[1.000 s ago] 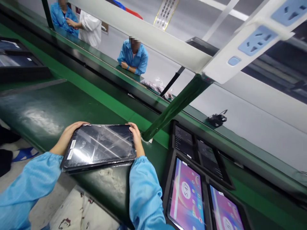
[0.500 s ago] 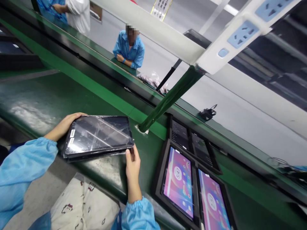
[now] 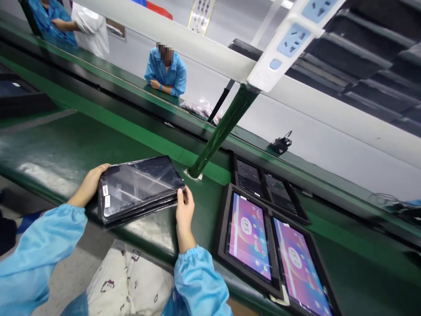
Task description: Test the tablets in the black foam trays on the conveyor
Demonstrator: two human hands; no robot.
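I hold a dark tablet (image 3: 138, 186) wrapped in clear film, tilted above the near edge of the green bench (image 3: 66, 145). My left hand (image 3: 88, 188) grips its left end, where white labels show. My right hand (image 3: 184, 210) pinches its lower right corner, thumb on the film. The screen is off and reflects the ceiling lights.
Two lit tablets (image 3: 250, 235) with pink screens lie in black trays at the right, two dark ones (image 3: 263, 184) behind them. A green post (image 3: 223, 131) rises from the bench beside my tablet. A socket strip (image 3: 289, 35) hangs overhead. People in blue coats (image 3: 167, 72) stand across the line.
My right hand left the tablet's top right edge, dropped below it, and now grips the lower right corner. The tablet has tilted more steeply toward me.
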